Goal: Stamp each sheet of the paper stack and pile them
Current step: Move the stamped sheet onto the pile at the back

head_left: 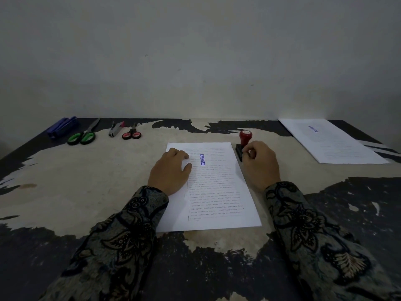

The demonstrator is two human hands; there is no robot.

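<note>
At table centre, in the head view, the sheet (213, 187) lies flat with a blue APPROVED mark (202, 159) already on its upper half, so this one looks stamped and ready to go to the pile. The left hand (170, 171) rests on the sheet's left edge at about nine o'clock from the mark, fingers lying fairly straight and flat on the paper and gripping nothing; that looks like a hold-down to keep the page from sliding. The right hand (259, 165), at three o'clock just off the sheet's right edge, has fingers curled around the lower part of the stamp (244, 142), whose red knob stands above the knuckles and whose dark base sits on or very near the table (86, 181); I judge it parked off the page so no stray ink lands. Out at two o'clock, well apart, the pile (334, 142) sits against the far right edge with a faint blue mark on top, placed within the right hand's sweep. Along eleven o'clock: a blue object (61, 126), green scissors (83, 135), a stapler (115, 129), pink scissors (132, 134). How many sheets lie under either page cannot be told, the printed text is too blurred to read, both sleeves run out of frame at the bottom, and the pile's right corner is cropped.
</note>
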